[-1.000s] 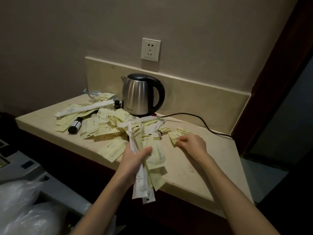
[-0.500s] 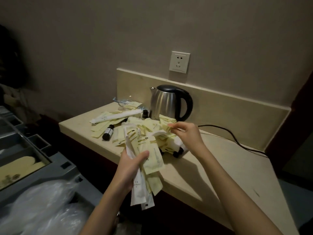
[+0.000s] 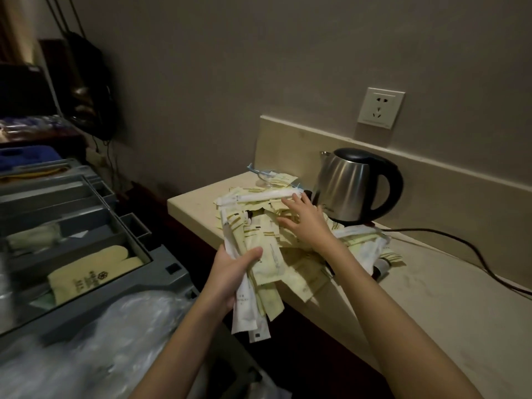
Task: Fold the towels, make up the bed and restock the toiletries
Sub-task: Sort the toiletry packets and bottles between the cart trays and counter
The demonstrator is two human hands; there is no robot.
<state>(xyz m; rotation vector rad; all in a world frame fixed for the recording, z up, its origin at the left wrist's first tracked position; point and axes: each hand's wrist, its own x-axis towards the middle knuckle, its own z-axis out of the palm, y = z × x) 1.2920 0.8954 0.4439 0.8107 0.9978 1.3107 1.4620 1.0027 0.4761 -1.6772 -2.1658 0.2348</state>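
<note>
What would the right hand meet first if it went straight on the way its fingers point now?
Probably the long white packet lying across the top of the packet pile; the right hand points up and left over it. The kettle stands to the side of that line, though depth is unclear.

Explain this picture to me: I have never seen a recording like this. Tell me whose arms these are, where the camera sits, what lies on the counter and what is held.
No machine here: a person wears one wide-angle camera on the head, looking forward and down, so the two bare arms are that person's own. The left hand grips a bundle of packets, yellow and white ones, out in front of the counter's edge. The right hand reaches with spread fingers over the pile of loose packets on the counter and holds nothing. Behind the pile stands a steel kettle, its cord running off right; a socket is on the wall above. At left is a grey cart with compartments.
</note>
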